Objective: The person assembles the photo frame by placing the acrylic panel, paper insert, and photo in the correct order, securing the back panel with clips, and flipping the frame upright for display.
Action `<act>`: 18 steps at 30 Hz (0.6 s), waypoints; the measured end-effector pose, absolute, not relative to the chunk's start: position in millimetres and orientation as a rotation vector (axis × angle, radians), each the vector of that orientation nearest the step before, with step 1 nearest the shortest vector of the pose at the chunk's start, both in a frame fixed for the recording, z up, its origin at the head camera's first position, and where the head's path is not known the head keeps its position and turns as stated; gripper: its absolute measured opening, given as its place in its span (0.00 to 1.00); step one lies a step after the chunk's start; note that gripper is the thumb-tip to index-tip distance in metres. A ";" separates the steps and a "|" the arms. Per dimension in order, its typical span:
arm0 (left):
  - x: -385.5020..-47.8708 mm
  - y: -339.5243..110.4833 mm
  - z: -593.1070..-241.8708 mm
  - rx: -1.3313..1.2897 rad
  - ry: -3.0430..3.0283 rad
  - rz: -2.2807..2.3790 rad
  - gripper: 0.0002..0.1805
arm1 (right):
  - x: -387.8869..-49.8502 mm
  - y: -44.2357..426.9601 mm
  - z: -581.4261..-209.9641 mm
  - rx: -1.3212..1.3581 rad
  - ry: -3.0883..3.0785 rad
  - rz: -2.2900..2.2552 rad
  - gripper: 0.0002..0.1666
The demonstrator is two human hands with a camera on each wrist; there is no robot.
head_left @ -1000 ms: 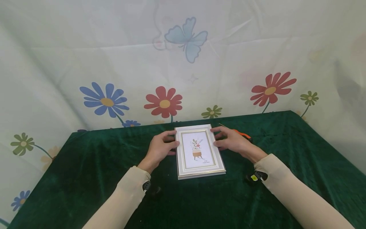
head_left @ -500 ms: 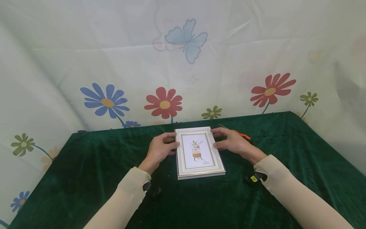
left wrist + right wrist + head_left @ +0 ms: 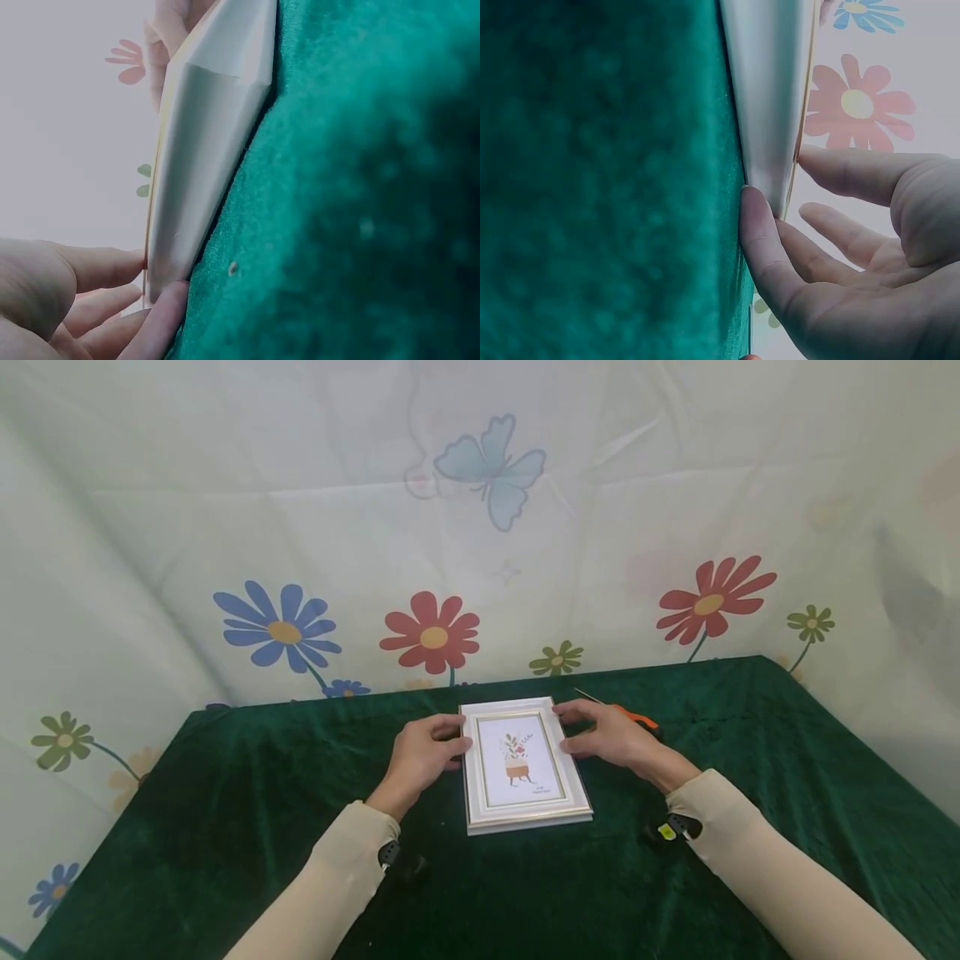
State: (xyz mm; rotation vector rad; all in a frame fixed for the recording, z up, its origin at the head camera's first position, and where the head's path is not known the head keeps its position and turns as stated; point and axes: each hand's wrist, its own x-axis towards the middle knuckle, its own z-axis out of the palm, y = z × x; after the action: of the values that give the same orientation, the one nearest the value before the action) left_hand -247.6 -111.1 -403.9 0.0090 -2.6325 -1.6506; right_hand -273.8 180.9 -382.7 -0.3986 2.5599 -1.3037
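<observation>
A white picture frame [image 3: 476, 793] with a thin gold border lies face up on the dark green cloth [image 3: 525, 893]. Behind its front is a print of a potted plant [image 3: 516, 760]. My left hand [image 3: 423, 752] holds the frame's left side near the far end, thumb at the front edge and fingers along the side. Opposite it, my right hand [image 3: 615, 735] holds the right side the same way. In the left wrist view the frame's side wall [image 3: 199, 157] meets the cloth; fingertips touch it low down. The right wrist view shows right fingers [image 3: 761, 232] against the other side wall.
Beyond the right hand lies a thin-shafted tool with an orange and black handle [image 3: 636, 718], partly hidden by the hand. A white curtain [image 3: 345, 527] printed with flowers and a butterfly hangs behind the table.
The frame's far end appears slightly lower than a second ago, both hands keeping their hold. The whole view has also shifted a little.
</observation>
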 end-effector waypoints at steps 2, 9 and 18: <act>-248.2 -111.5 -404.3 0.010 -2.643 -1.640 0.26 | -273.8 181.0 -382.7 -0.406 2.560 -1.301 0.38; -251.2 -114.0 -406.7 -0.002 -2.663 -1.649 0.26 | -272.4 181.8 -381.8 -0.414 2.570 -1.274 0.38; -254.0 -116.1 -407.8 -0.015 -2.664 -1.669 0.26 | -270.8 182.6 -381.7 -0.444 2.583 -1.249 0.38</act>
State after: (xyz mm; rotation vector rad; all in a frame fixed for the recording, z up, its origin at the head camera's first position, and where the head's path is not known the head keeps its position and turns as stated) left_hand -254.0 -116.1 -407.8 -0.0150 -2.6641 -1.6687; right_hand -270.8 182.6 -381.7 -0.4444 2.5827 -1.2495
